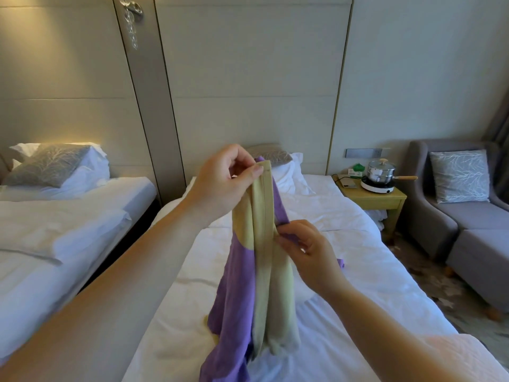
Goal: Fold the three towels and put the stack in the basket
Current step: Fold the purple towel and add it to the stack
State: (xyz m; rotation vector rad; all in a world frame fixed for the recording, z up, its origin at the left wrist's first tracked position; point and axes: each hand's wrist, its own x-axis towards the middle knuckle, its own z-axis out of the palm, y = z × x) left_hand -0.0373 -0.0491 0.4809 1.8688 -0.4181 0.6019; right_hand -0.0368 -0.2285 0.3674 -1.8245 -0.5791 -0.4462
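Head view: purple-and-yellow towel point(264, 244), hanging over bed point(344, 224). My left grip point(225, 183) pinches its top hem; my right grip point(308, 252) pinches an edge lower down, likely seeking corners for folding.

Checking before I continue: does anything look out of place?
Yes: the left hand holds the yellow towel and purple towel bunched together, not one alone. Also, a cooking pot sits on a hob on the bedside table.

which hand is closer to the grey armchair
Right. The right hand pinches the towel on the side facing the armchair; the left hand holds its top, farther left.
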